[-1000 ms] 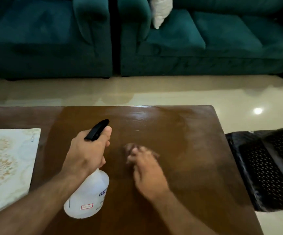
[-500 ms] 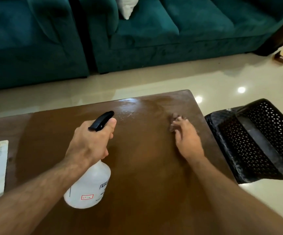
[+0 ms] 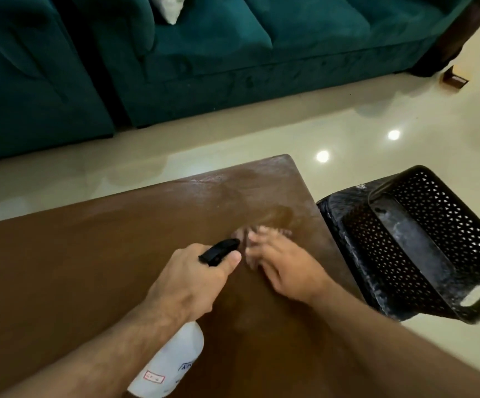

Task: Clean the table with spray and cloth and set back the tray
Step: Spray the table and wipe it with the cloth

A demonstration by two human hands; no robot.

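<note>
Since 0.5 s ago right hand (image 3: 284, 268) slides back toward centre, flat on blurred cloth (image 3: 243, 235) | left hand (image 3: 192, 280) grips spray bottle (image 3: 172, 363) neck over worktop (image 3: 89, 268) | cloth soft, light: press flat; bottle probably slick: hold neck

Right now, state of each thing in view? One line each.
spray bottle: tilted, off the table, gripped at the black trigger head.
left hand: closed around the bottle's head.
right hand: palm down on the table, blurred, pressing the cloth.
cloth: mostly hidden under the fingers, only an edge shows.
table: smeared and streaky near its far right corner.
black basket: on the floor right of the table, tipped over.
</note>
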